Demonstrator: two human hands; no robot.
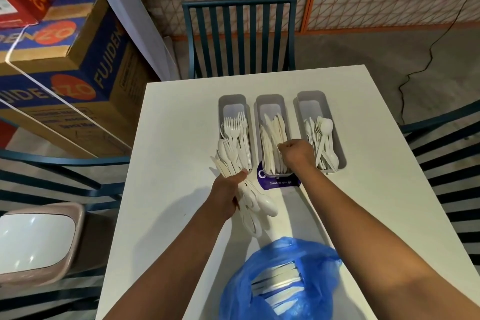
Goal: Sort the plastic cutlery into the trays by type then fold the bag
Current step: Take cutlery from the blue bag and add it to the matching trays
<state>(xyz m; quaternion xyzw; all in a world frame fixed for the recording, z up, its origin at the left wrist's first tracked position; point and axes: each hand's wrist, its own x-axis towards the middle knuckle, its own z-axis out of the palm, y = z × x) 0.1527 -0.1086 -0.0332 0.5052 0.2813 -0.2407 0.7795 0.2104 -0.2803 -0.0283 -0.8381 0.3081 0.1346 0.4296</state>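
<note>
Three grey trays sit side by side at the far end of a white table [168, 138]. The left tray [232, 104] has forks [233, 126] in it, the middle tray [270, 104] has knives [274, 132], and the right tray [310, 101] has spoons [323, 135].

The left hand [227, 195] is just near of the left tray. Its fingers & thumb are curled round a big bunch of mixed cutlery [235, 163] — spoon heads stick out both at the far end and the near end of the bunch. The far end of the bunch lies over the near part of the left tray.

The right hand [297, 152] is over the near end of the middle tray, w/ its fingers curled in tight. The fingertips are right at the knives there, but I can't tell if they pinch one or only touch.

A purple sticker [279, 181] w/ white words peeks out on the table under the middle tray's near end.

A blue plastic bag [272, 262] lies open at the near edge of the table, between the two arms — more white cutlery [276, 286] shows inside it.

A dark green chair [240, 34] stands at the far side of the table. Cardboard boxes [70, 67] are stacked at far left, and a bin [39, 239] w/ a shiny white lid sits on the left.
</note>
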